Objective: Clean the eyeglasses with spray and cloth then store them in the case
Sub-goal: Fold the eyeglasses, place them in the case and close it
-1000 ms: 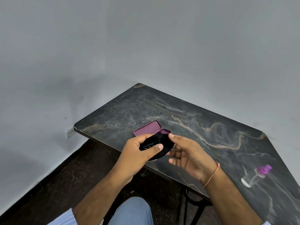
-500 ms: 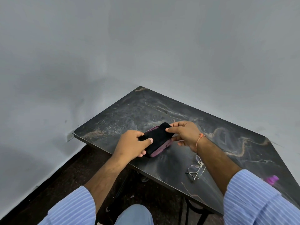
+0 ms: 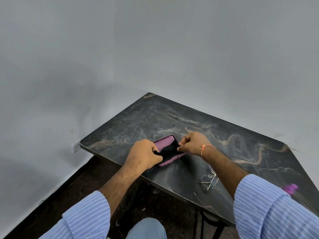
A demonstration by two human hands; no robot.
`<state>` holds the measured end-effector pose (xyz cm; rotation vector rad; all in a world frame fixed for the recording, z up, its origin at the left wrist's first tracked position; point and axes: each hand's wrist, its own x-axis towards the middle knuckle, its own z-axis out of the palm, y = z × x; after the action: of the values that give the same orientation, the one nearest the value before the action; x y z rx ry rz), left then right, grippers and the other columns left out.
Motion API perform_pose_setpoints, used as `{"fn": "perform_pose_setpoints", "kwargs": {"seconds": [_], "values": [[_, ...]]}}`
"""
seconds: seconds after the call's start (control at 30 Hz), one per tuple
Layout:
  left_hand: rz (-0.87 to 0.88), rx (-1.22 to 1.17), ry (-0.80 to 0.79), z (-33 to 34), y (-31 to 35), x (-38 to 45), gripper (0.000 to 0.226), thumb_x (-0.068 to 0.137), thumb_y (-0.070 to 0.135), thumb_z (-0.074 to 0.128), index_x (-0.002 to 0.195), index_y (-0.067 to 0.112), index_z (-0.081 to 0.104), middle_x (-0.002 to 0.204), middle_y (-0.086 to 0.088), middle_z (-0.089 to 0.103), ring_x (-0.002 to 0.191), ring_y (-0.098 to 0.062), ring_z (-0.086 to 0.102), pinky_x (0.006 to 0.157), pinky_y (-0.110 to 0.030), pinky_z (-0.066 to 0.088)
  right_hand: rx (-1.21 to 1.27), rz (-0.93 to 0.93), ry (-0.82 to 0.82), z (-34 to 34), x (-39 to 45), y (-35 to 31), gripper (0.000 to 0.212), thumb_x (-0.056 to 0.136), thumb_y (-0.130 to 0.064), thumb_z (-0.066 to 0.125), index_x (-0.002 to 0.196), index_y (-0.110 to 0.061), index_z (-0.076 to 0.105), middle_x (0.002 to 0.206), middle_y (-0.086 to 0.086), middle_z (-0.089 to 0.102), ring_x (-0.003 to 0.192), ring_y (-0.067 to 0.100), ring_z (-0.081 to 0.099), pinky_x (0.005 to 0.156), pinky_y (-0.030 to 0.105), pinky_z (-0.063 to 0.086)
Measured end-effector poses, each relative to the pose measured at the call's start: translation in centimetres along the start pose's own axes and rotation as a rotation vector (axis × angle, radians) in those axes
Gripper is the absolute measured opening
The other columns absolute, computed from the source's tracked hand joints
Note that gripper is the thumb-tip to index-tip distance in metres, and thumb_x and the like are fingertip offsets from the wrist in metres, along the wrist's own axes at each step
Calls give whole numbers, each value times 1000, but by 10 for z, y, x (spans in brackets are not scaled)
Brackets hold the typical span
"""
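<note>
A purple eyeglass case [image 3: 165,141] lies open on the dark marble table [image 3: 224,138] near its front edge. A black cloth [image 3: 168,151] is stretched over the case's lower half. My left hand [image 3: 144,153] pinches the cloth's left end and my right hand [image 3: 194,143] pinches its right end. Wire-framed eyeglasses [image 3: 209,180] lie folded on the table to the right, beside my right forearm. The spray bottle's purple cap [image 3: 290,188] shows just past my right sleeve; the bottle's body is hidden.
Grey walls meet in a corner behind the table. A wall socket [image 3: 76,147] sits left of the table's left corner. Below the front edge are a dark floor, the table's black metal legs [image 3: 216,226] and my knee [image 3: 146,229].
I carried the folded black cloth from in front of me down onto the open case. Both hands moved forward and now press it in. The view shifted, revealing the eyeglasses.
</note>
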<state>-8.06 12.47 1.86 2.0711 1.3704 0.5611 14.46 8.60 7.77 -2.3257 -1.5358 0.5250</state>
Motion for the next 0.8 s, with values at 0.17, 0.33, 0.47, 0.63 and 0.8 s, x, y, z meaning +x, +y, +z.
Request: {"fn": "perform_pose_setpoints", "kwargs": {"seconds": [0.17,0.33,0.47,0.63,0.8], "values": [[10,-82,-79,-3,-6,9,28,79,26,95,78,38,70,79,14,70,68,1,63,56,-14,42,83,37,-39,2,-9,8,17,78,-17,93,78,-19,77,80,0,77,71,15,72,62,27,64],[129,-167,-153,-16,-14,13,31,81,27,99,104,35,79,98,17,75,80,2,67,69,-14,48,135,40,-49,-1,-25,14,31,77,-8,94,94,-16,70,93,3,71,79,18,71,60,28,64],[349,-202,-99,-19,-30,6,17,93,33,88,104,42,78,99,20,71,84,4,71,77,-15,53,123,-16,-37,-2,-38,16,41,73,-10,96,99,-20,66,90,0,69,79,18,68,67,33,65],[512,-166,-82,-18,-53,-3,36,97,58,72,123,36,83,142,31,53,128,5,63,100,-16,57,-144,-215,67,-1,-54,29,48,80,-38,90,121,-30,67,122,-9,60,101,11,59,85,21,44],[653,-1,-31,-13,-64,-5,27,102,46,74,120,30,85,145,27,51,116,3,65,102,-29,57,-342,-473,121,5,-79,39,51,97,-67,55,135,-37,70,139,-13,54,128,14,49,106,31,45]]}}
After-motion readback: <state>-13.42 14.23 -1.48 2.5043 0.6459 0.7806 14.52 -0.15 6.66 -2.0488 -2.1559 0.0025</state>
